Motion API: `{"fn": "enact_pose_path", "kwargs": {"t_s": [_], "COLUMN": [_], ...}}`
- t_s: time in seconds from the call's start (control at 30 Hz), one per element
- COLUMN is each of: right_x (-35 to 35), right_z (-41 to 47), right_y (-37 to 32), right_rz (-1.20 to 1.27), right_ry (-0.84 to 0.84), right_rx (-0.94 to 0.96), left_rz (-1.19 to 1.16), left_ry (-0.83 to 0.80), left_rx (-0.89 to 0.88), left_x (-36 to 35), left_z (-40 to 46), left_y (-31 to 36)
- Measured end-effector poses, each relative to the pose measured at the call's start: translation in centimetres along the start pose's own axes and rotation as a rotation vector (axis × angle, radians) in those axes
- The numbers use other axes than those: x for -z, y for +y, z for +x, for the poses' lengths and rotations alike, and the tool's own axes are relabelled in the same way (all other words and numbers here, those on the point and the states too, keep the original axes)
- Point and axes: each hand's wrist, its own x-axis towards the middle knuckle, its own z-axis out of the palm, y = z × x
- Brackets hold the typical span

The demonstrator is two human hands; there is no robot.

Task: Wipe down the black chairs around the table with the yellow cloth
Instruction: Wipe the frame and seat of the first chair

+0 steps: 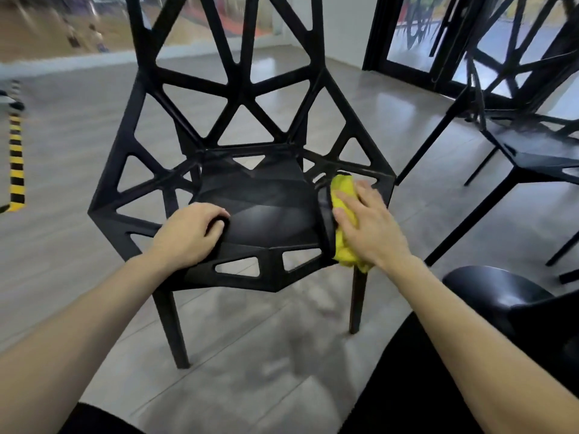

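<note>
A black chair with an open triangular lattice frame stands in front of me, facing me. My left hand grips the front left part of its seat, fingers curled over a strut. My right hand presses the crumpled yellow cloth against the right side of the seat frame, fingers fairly straight on top of the cloth. The cloth bulges out above and below the hand.
A second black lattice chair stands to the right, near glass doors. A rounded black seat sits at the lower right beside my arm. Yellow-black hazard tape runs along the grey floor at left.
</note>
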Motion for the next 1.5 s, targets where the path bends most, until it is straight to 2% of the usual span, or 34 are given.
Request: {"fn": "enact_pose_path", "kwargs": {"t_s": [0.07,0.1,0.2,0.27,0.33,0.4,0.47,0.53,0.63,0.73,0.8,0.87,0.97,1.03,1.1,1.17,1.23,1.3,1.37,1.4,1.5], "right_x": [-0.2,-1.0,-5.3,-7.9,-8.9,-8.9,-8.1,-7.1,-6.1,-5.7,-6.2,-6.9,-7.8,-8.4,-8.4,-8.5,-8.1,-8.2,-8.5,-8.5,-8.4], "right_z": [-0.3,-1.3,-4.2,-4.6,-4.0,-3.7,-3.3,-0.3,7.8,11.9,10.0,6.3,1.7,1.7,4.5,9.8,15.2,18.2,17.5,15.8,9.1], "right_y": [-1.6,-4.3,-13.6,-18.5,-20.4,-19.3,-16.8,-13.8,-9.8,-8.6,-12.2,-17.3,-21.7,-20.8,-18.6,-14.4,-9.3,-6.4,-8.3,-10.3,-16.8], "right_rz": [0.129,0.16,0.222,0.177,0.147,0.145,0.136,0.119,-0.027,-0.025,-0.032,0.044,0.229,0.272,0.22,0.042,-0.097,-0.21,-0.253,-0.175,0.049], "right_ry": [-0.023,-0.042,-0.116,-0.143,-0.121,-0.127,-0.114,-0.138,-0.333,-0.39,-0.484,-0.594,-0.596,-0.585,-0.592,-0.568,-0.448,-0.379,-0.424,-0.486,-0.604], "right_rx": [-0.07,-0.006,0.352,0.499,0.507,0.506,0.463,0.301,0.002,-0.142,-0.047,0.225,0.695,0.799,0.727,0.473,0.152,-0.031,-0.02,0.01,0.413], "left_rz": [0.081,0.119,0.236,0.299,0.357,0.375,0.346,0.137,-0.09,-0.128,-0.124,-0.118,-0.078,-0.089,-0.103,-0.089,-0.087,-0.105,-0.112,-0.109,-0.092], "left_ry": [0.06,0.084,0.136,0.187,0.294,0.418,0.473,0.471,0.479,0.575,0.581,0.577,0.587,0.6,0.615,0.618,0.627,0.659,0.665,0.665,0.669], "left_rx": [-0.031,-0.051,-0.103,-0.123,-0.089,-0.004,0.14,0.34,0.549,0.715,0.747,0.744,0.72,0.719,0.702,0.686,0.675,0.682,0.692,0.689,0.705], "left_x": [0.7,1.1,1.6,2.1,3.1,4.3,5.0,5.2,5.0,4.1,3.8,3.6,3.5,3.5,3.4,3.2,3.0,2.9,2.8,2.7,2.8], "left_z": [-1.3,-1.9,-2.8,-3.3,-3.7,-4.0,-3.7,-2.5,-1.3,-1.8,-2.1,-2.0,-2.0,-2.3,-2.5,-2.4,-2.4,-2.5,-2.2,-2.2,-2.4], "left_y": [-1.1,-1.6,-3.0,-4.1,-5.7,-7.3,-8.0,-8.0,-8.0,-8.1,-8.2,-8.4,-8.6,-8.6,-8.4,-8.3,-8.3,-8.3,-8.3,-8.4,-8.4]}}
